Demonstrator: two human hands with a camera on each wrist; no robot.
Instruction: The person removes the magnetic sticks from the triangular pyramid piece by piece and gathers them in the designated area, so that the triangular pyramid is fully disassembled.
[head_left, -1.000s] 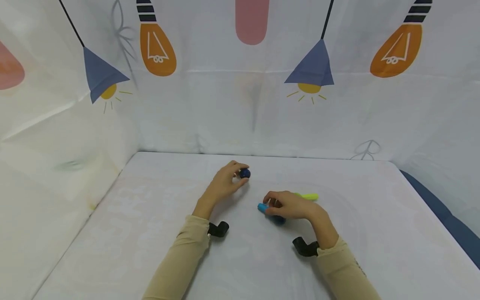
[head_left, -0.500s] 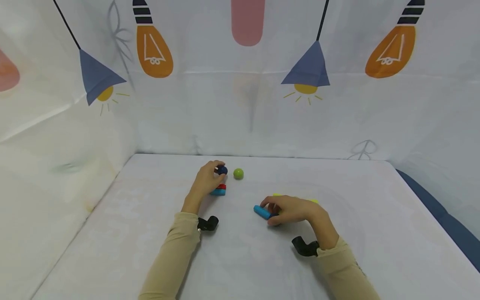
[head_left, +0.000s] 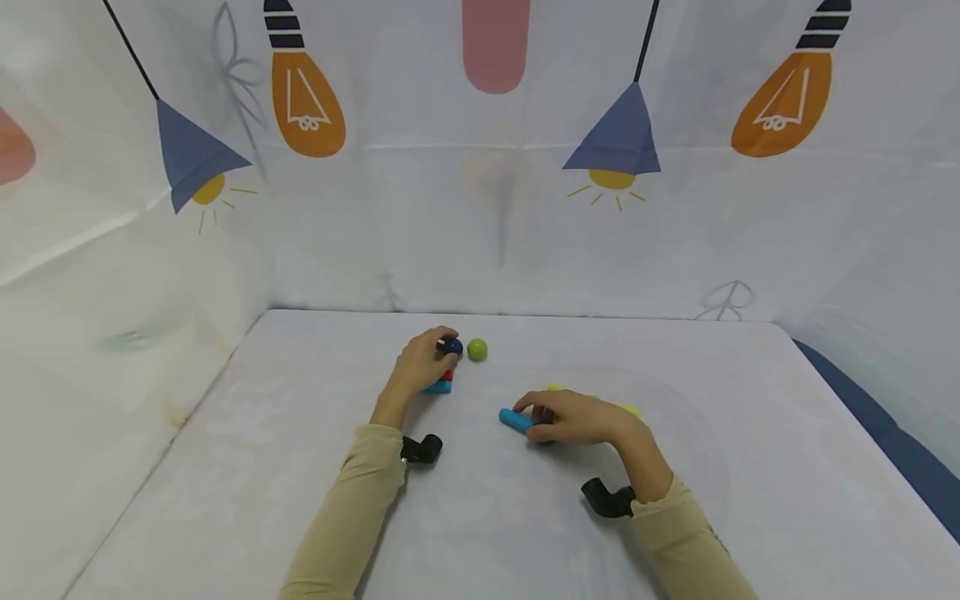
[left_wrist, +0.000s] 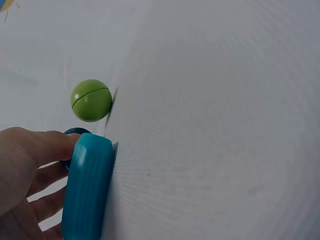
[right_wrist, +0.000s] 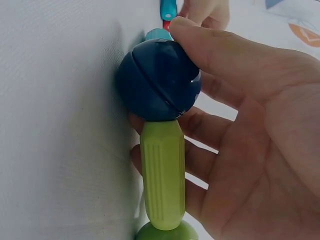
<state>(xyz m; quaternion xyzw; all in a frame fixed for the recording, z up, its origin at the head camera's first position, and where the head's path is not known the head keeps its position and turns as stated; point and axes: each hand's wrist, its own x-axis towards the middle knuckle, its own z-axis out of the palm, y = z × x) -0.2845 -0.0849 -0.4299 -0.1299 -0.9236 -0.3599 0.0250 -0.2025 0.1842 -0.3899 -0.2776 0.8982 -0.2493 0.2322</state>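
My left hand [head_left: 415,367] holds a dark blue ball [head_left: 452,347] between thumb and fingers near the far edge of the table. Beside its thumb lie a light blue rod [head_left: 437,387] and a red piece [head_left: 447,376], partly covered by the hand. A loose-looking green ball [head_left: 477,349] sits just right of the held ball. My right hand [head_left: 577,417] grips another dark blue ball [right_wrist: 155,80]. A light blue rod [head_left: 515,420] sticks out leftward from it, and a ribbed yellow-green rod [right_wrist: 162,170] meets it, with a green ball [right_wrist: 167,232] at that rod's far end.
Both hands work over a white table [head_left: 315,467] with a printed white curtain [head_left: 420,225] behind it. Black wrist devices [head_left: 422,450] hang under the forearms. Yellow-green parts [head_left: 555,387] show behind the right hand.
The left hand first went left with the dark blue ball, uncovering the green ball, then came slightly right toward it. The right hand's light blue rod has shifted a little left.
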